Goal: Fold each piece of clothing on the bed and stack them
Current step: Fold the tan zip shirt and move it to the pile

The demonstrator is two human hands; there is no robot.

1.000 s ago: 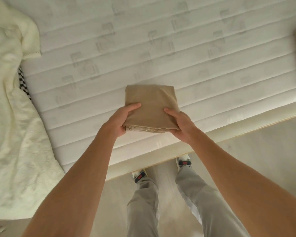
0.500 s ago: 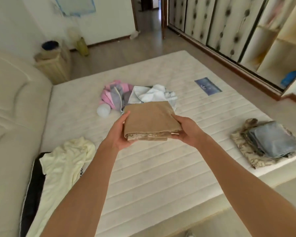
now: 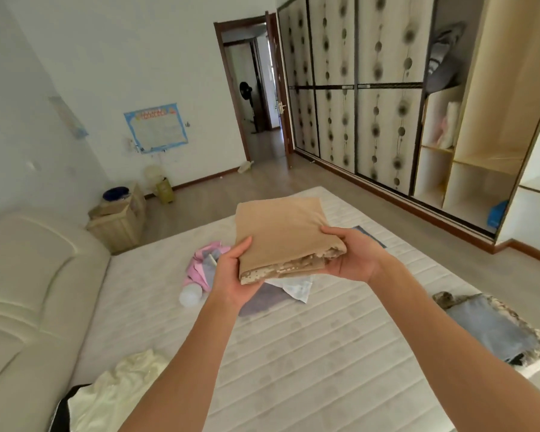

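Your left hand (image 3: 231,275) grips the near-left corner of the folded tan garment (image 3: 281,235), thumb on top, fingers curled under. Your right hand (image 3: 353,257) grips the right edge the same way, thumb over the top, palm beneath. The garment is held up in the air above the mattress (image 3: 293,353), roughly level, with a camouflage-print layer showing along its near edge. Near left on the mattress: a crumpled cream garment (image 3: 116,391) lying partly over something black (image 3: 61,413). Near right, at the mattress edge: a small stack (image 3: 493,328), grey-blue folded piece on top of a camouflage piece. Under and just beyond your hands: an unfolded heap, pink-and-lilac garment (image 3: 200,266), grey cloth (image 3: 262,300), white piece (image 3: 296,288), all touching. A white round object (image 3: 190,295) sits just beside the pink one. Left: cream padded headboard (image 3: 28,291). Beyond it: wicker box (image 3: 119,222) with a blue item on top. Far: poster (image 3: 156,127) on the wall, open doorway (image 3: 253,88), wardrobe (image 3: 387,104) with sliding panels along the right.
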